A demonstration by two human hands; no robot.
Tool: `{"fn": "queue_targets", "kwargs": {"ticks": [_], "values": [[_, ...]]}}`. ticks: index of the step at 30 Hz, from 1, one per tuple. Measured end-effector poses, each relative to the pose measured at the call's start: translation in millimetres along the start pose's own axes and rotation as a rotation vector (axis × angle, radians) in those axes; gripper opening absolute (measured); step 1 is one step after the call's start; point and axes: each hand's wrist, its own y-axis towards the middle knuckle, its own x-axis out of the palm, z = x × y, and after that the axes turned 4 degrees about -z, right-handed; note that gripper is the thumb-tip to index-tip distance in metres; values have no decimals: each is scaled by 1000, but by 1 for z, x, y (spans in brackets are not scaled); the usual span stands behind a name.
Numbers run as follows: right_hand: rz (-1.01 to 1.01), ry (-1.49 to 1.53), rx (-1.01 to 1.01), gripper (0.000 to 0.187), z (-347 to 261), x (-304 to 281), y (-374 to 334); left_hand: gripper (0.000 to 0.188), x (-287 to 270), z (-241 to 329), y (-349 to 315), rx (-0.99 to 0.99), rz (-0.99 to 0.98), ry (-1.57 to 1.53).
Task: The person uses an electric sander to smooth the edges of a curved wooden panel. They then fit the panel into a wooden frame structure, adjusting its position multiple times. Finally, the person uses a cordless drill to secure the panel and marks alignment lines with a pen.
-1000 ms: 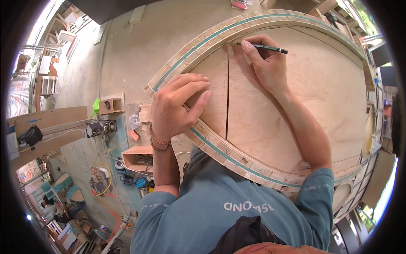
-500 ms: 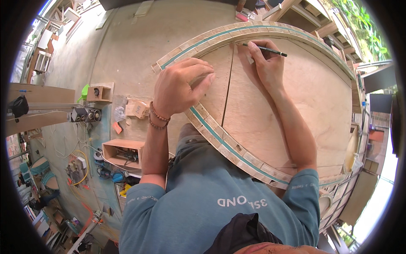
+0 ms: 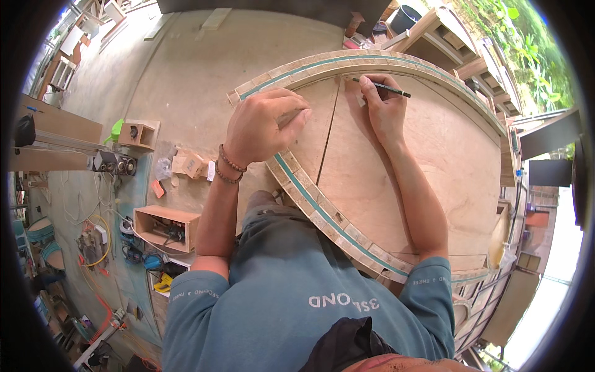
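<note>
My right hand (image 3: 385, 111) is closed round a dark pencil (image 3: 398, 92). The pencil's tip points left, close above a plywood panel (image 3: 440, 149) and near the inner side of a curved strip of small wooden blocks with a teal stripe (image 3: 372, 58). My left hand (image 3: 263, 127) is closed in a pinch at the panel's left end, between that strip and a second curved block strip (image 3: 338, 224) in front of my body. Whatever its fingers hold, if anything, is hidden. A dark seam (image 3: 328, 142) crosses the panel between my hands.
To the left stand an open wooden box (image 3: 167, 228), a smaller box (image 3: 137, 134) and some wood blocks (image 3: 189, 163). Power tools and a yellow hose (image 3: 104, 239) lie on the floor beyond. Wooden furniture pieces (image 3: 427, 31) stand at the far right.
The whole view has shifted a little, with the panel and strips now slightly lower and further left. Both hands keep nearly the same pose over the panel, the pencil still in my right hand.
</note>
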Motion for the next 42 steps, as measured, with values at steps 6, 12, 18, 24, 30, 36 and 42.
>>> {"fn": "queue_targets", "kwargs": {"ticks": [6, 12, 18, 24, 30, 36, 42], "values": [[0, 26, -30, 18, 4, 2, 1, 13, 0, 0, -2, -7, 12, 7], [5, -14, -33, 20, 6, 1, 1, 15, 0, -1, -4, -12, 13, 24], [1, -21, -30, 19, 3, 1, 1, 16, -1, -1, -4, -30, 10, 5], [-7, 1, -32, 20, 6, 1, 2, 16, -1, -1, -4, -25, 17, 1], [-9, -5, -27, 20, 5, 0, 1, 14, -5, 3, -3, -65, -40, 1], [-11, -6, -26, 21, 4, 0, 0, 15, -1, 0, -4, -30, 4, -8], [41, -27, -31, 23, -2, 0, -2, 13, -2, 3, -2, -43, -30, -5]]}}
